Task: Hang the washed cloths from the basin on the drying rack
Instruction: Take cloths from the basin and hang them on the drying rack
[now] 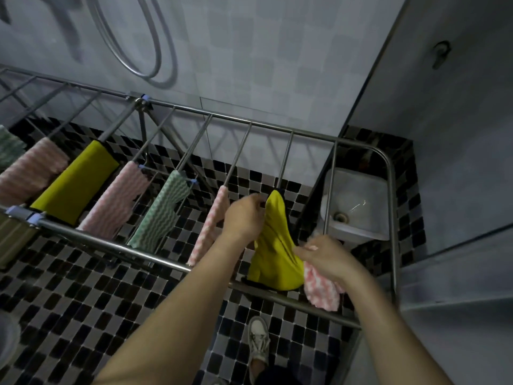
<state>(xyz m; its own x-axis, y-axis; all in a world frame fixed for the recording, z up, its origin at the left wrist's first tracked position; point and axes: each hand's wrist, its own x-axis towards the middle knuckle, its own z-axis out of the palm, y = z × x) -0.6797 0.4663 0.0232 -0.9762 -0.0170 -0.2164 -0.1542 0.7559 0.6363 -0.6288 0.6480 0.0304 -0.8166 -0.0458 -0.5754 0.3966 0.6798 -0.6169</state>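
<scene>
Mosaic floor [83,287] of small glossy black, grey and white squares lies under everything. The wall [249,51] behind is pale tile in a faint check, and a ribbed metal shower hose [144,59] loops down it.

The drying rack [111,244] of round steel tube stands across the room, and I am looking down through its rods. Cloths are draped over the rods from the left:
- a wavy-ribbed pink cloth [30,173]
- a smooth olive cloth [75,182]
- a second pink ribbed cloth [116,201]
- a green ribbed cloth [161,215]
- a narrow pink strip [211,226]

My left hand [244,218] pinches the top of the yellow cloth [274,245] where it peaks over its rod. The cloth is soft and plain, and it fans down into a creased, rounded drape that reaches the front bar.

My right hand [324,257] is at the drape's lower right, fingertips against the fabric. The hand is blurred, so I cannot tell whether they grip. A pink-and-white checked cloth [322,290] shows above and below that hand, and I cannot tell whether I hold it or it hangs on the last rod.

My grey shoe [258,340] stands on the tiles below. A white ceramic fixture [358,207] with a round drain sits in the corner to the right.
</scene>
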